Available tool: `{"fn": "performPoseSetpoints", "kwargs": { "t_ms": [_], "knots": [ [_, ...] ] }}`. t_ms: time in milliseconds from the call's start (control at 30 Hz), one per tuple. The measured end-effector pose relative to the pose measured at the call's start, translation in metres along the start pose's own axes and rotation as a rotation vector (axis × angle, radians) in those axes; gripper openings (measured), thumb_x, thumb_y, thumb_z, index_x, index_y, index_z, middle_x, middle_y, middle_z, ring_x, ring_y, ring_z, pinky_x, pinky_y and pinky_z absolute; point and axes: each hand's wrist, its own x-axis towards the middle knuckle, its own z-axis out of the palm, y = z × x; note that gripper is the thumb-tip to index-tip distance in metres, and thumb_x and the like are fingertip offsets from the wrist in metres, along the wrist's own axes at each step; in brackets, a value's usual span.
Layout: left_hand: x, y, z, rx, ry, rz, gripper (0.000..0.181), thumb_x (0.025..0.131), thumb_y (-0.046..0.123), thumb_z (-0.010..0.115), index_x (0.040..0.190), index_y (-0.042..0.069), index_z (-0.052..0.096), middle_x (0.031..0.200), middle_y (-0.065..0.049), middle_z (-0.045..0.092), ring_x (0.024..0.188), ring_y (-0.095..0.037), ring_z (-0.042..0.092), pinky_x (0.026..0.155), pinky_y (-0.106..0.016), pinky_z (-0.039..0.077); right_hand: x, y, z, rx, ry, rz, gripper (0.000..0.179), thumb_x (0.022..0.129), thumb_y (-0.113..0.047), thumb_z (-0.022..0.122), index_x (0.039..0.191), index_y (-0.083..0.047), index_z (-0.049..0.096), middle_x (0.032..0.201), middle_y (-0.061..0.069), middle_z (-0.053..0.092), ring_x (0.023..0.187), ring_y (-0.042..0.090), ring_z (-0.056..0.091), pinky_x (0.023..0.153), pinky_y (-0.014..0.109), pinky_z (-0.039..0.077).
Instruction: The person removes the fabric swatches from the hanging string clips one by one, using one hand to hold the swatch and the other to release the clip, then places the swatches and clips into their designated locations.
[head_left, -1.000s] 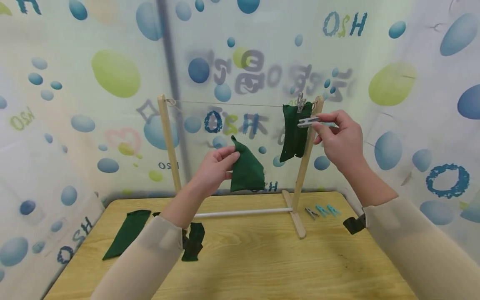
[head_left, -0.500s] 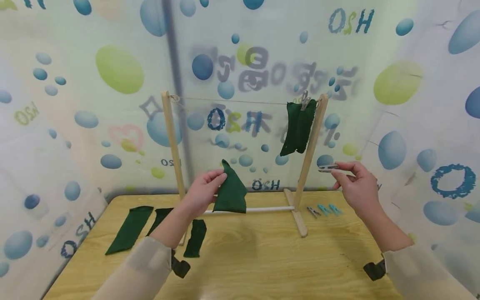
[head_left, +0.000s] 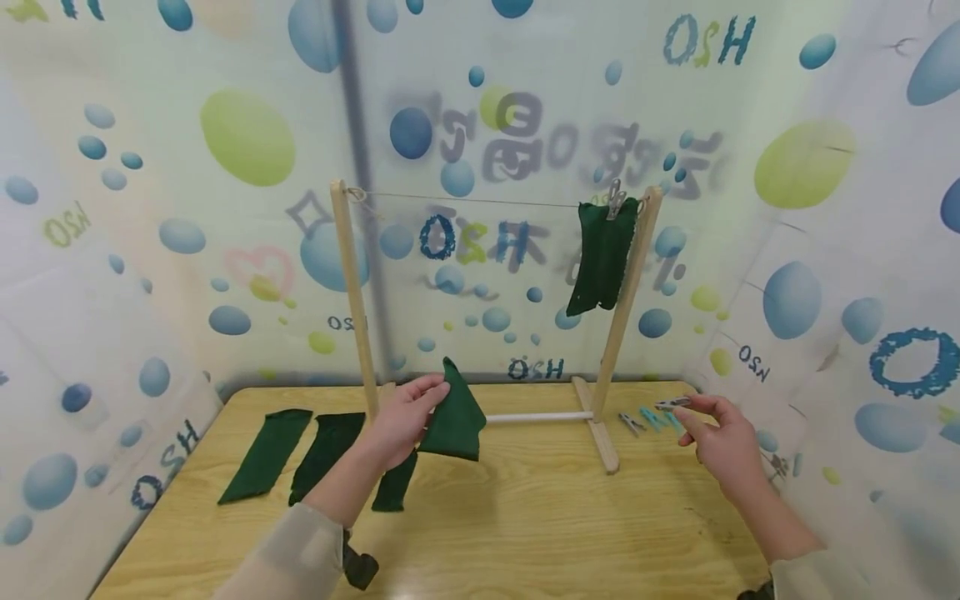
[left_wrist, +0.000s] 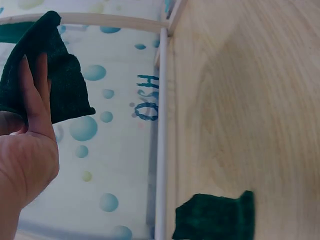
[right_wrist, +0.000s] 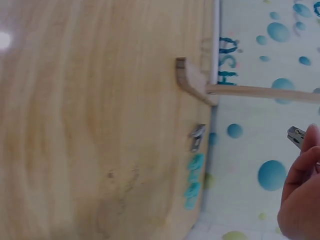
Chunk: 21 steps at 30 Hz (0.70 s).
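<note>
My left hand (head_left: pixel 401 423) pinches a small dark green cloth (head_left: pixel 457 423) by its edge, in front of the wooden rack's lower part. In the left wrist view, the fingers lie against that cloth (left_wrist: pixel 67 85). Between the thumb and fingertips of my right hand (head_left: pixel 726 442) is a grey clothespin (head_left: pixel 671 403), low at the right over the table's back corner. Its tip (right_wrist: pixel 296 134) pokes out past the fingers in the right wrist view. Another green cloth (head_left: pixel 602 258) hangs at the right end of the string (head_left: pixel 472 199), held by grey clothespins (head_left: pixel 616 202).
One grey clothespin (head_left: pixel 632 423) and two blue clothespins (head_left: pixel 651 418) lie by the rack's right foot (head_left: pixel 602 446). Several green cloths lie at the left, including a long one (head_left: pixel 266 457). Wooden posts (head_left: pixel 352 300) and a white rod (head_left: pixel 538 417) stand across the table's back.
Both hands have come down from near the string. The left one carries the green cloth lower and slightly left; the right one brings the grey clothespin down toward the clothespins on the table.
</note>
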Motion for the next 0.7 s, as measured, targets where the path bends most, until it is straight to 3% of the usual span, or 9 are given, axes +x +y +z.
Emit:
{"fn": "performPoseSetpoints", "kwargs": {
  "t_ms": [100, 233, 567, 700],
  "knots": [
    [0.0, -0.01, -0.001, -0.009, -0.014, -0.007, 0.046, 0.12, 0.029, 0.047, 0.158, 0.002, 0.051, 0.115, 0.0, 0.073, 0.096, -0.014, 0.076, 0.086, -0.032, 0.065, -0.001, 0.014, 0.003, -0.016, -0.013, 0.05, 0.057, 0.112, -0.036, 0.065, 0.155, -0.003, 0.051, 0.133, -0.003, 0.067, 0.071, 0.006, 0.07, 0.053, 0.028, 0.049],
    [0.001, -0.021, -0.001, -0.013, -0.035, -0.017, 0.045, 0.12, 0.028, 0.047, 0.155, 0.001, 0.053, 0.11, 0.001, 0.075, 0.092, -0.014, 0.075, 0.085, -0.033, 0.065, 0.0, 0.033, 0.005, -0.035, -0.035, 0.076, 0.055, 0.115, -0.028, 0.061, 0.158, 0.002, 0.046, 0.153, 0.027, 0.056, 0.073, 0.005, 0.07, 0.057, 0.028, 0.053],
    [0.001, -0.045, -0.001, -0.027, -0.009, -0.048, 0.047, 0.12, 0.025, 0.047, 0.158, -0.003, 0.048, 0.103, 0.004, 0.073, 0.084, -0.011, 0.072, 0.08, -0.031, 0.062, 0.003, 0.063, 0.003, -0.09, -0.111, 0.114, 0.054, 0.116, -0.02, 0.057, 0.16, 0.007, 0.041, 0.155, 0.037, 0.051, 0.073, 0.004, 0.071, 0.059, 0.03, 0.055],
    [0.002, -0.051, -0.002, -0.03, -0.006, -0.047, 0.041, 0.12, 0.024, 0.046, 0.15, -0.003, 0.053, 0.096, 0.005, 0.071, 0.077, -0.011, 0.069, 0.077, -0.03, 0.061, 0.003, 0.068, 0.002, -0.114, -0.136, 0.132, 0.054, 0.117, -0.021, 0.054, 0.161, 0.007, 0.039, 0.157, 0.038, 0.046, 0.075, 0.005, 0.071, 0.06, 0.031, 0.057]
  ]
}}
